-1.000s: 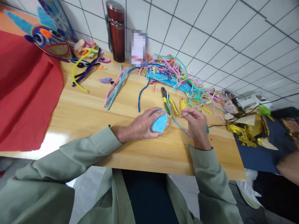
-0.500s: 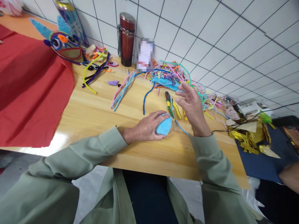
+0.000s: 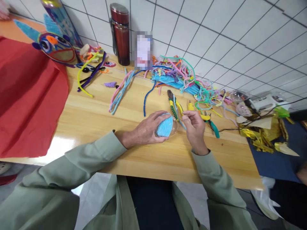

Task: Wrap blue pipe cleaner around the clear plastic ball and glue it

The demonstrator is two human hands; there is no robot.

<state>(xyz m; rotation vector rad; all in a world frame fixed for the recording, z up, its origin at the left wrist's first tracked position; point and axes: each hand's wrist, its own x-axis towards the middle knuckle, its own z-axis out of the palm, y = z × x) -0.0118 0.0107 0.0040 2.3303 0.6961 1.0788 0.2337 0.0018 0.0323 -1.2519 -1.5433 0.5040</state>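
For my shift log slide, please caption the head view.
Left hand grips a clear ball partly covered in blue; right hand beside it, near pliers.

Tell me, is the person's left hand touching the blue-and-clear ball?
Touching. The head view shows it plainly: the left hand has its fingers curled around the blue-covered side of the ball.

No legible text, pixelated panel (image 3: 143, 52) (its marks unreadable), tall blue container (image 3: 62, 24), print too blurred.
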